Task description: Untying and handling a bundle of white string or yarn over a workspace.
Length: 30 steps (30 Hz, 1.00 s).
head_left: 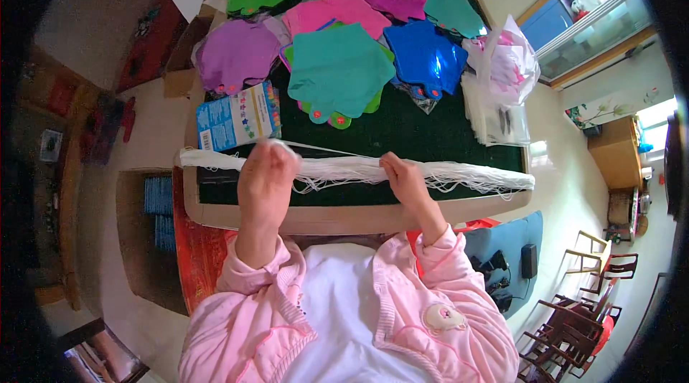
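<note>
Left hand [264, 171] pinches one strand up from the string bundle [359, 168] lying along the table's [359, 218] near edge; right hand [403, 176] presses fingers together on it, ready to pull the strand free

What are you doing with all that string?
A person in a pink jacket is working at a green-topped table. Both hands are on a long bundle of white string lying across the near edge: the left hand pinches a strand, the right hand presses the bundle down. Stacks of colourful shaped pieces lie behind.
</note>
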Motion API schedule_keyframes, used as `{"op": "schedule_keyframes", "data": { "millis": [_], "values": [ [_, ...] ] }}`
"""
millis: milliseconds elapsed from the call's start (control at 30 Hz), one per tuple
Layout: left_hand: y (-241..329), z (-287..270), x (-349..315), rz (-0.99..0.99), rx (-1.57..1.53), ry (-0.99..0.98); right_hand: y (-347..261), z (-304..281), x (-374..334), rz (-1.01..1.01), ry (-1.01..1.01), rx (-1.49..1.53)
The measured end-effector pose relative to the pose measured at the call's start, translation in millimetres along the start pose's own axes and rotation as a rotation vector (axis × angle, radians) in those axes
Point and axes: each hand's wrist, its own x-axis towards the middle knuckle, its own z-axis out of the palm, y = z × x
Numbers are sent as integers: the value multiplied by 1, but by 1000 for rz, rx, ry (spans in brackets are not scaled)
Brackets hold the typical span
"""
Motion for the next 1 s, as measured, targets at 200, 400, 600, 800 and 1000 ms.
{"op": "schedule_keyframes", "data": {
  "millis": [200, 400, 600, 800, 1000],
  "values": [
    [-5, 7, 20, 610, 1453, -77, -42, -26, -18, -194, -192, -23],
    [8, -22, 17, 270, 1713, -545, -60, -83, -13, -187, 185, 84],
    [6, -1, -5, -434, 299, -544, -45, -53, -5, -47, -9, 147],
    [-14, 15, 6, -93, 123, -448, -61, -11, -17, -198, -97, 96],
    [-27, 1, 10, 66, 1115, -541, -100, -28, -18, -361, -162, 169]
  ]
}}
